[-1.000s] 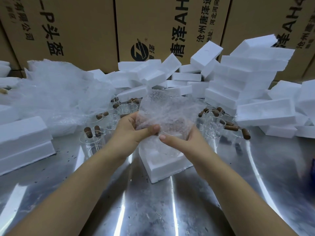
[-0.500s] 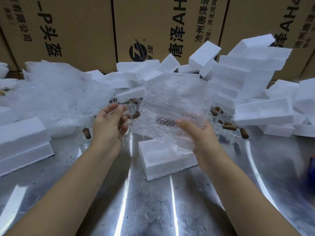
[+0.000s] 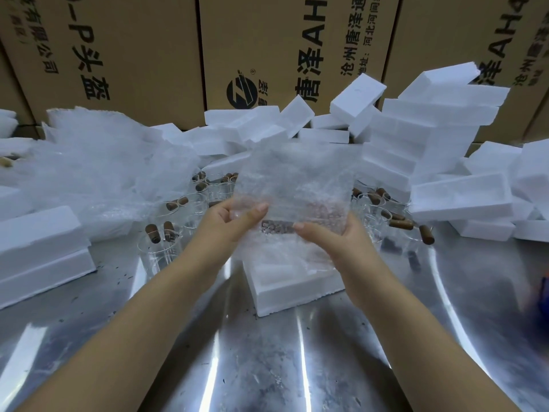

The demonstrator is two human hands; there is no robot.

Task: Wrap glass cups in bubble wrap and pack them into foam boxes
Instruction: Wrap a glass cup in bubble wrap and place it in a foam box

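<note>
The left hand [image 3: 234, 217] and right hand [image 3: 335, 236] each pinch the bubble wrap sheet [image 3: 297, 185], thumb against curled fingers, above the open foam box [image 3: 285, 292], and with glass cups [image 3: 162, 248] crowded at its ten o'clock, a swinging loose edge might topple one.

cardboard cartons [image 3: 133, 40]: printed, at back | metal table [image 3: 267, 367]: shiny, scuffed
</note>
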